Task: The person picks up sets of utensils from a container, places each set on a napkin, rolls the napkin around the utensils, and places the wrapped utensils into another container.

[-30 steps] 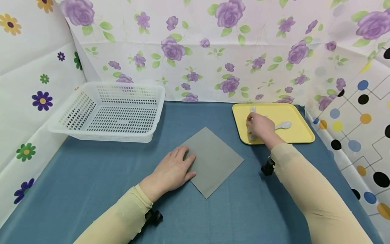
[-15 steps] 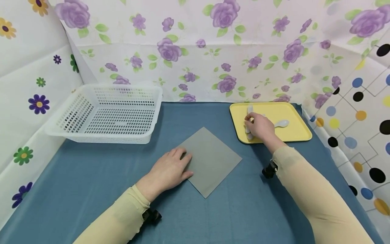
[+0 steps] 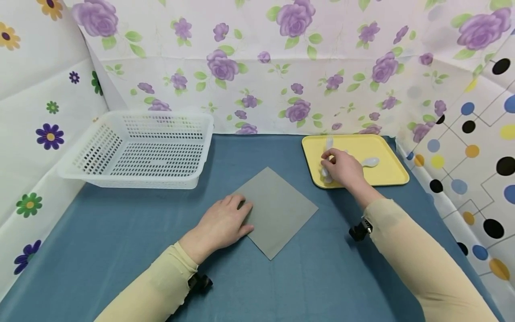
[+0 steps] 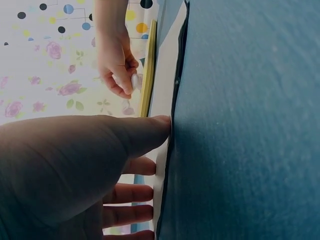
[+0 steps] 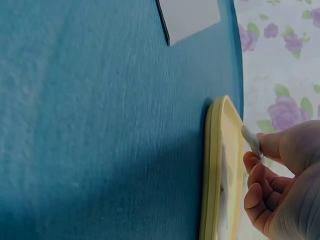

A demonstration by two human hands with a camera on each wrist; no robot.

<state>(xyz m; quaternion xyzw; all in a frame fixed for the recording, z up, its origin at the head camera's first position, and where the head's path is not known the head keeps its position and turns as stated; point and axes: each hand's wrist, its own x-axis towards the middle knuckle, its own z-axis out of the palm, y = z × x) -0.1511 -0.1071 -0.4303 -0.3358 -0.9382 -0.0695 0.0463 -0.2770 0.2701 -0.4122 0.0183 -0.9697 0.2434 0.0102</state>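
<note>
My left hand (image 3: 219, 223) rests on the left edge of a grey square sheet (image 3: 281, 210), fingers spread. The sheet lies turned like a diamond on the blue cloth. In the left wrist view, its thumb and fingertips touch the sheet's pale top. My right hand (image 3: 344, 167) pinches a pale plastic fork (image 3: 329, 143) between thumb and fingers over the left part of a yellow tray (image 3: 390, 174). From the right wrist, the fork's handle end (image 5: 250, 139) shows, lifted off the tray. A white spoon (image 3: 371, 162) lies on the tray, its handle partly hidden by the right hand.
A white slotted plastic basket (image 3: 157, 181) stands at the back left of the blue-covered table (image 3: 132, 241). A floral cloth (image 3: 249, 40) hangs along the back, with patterned sheets at both sides.
My right hand has raised the fork slightly off the tray. My left hand stays on the grey sheet. The whole head view has shifted a little.
</note>
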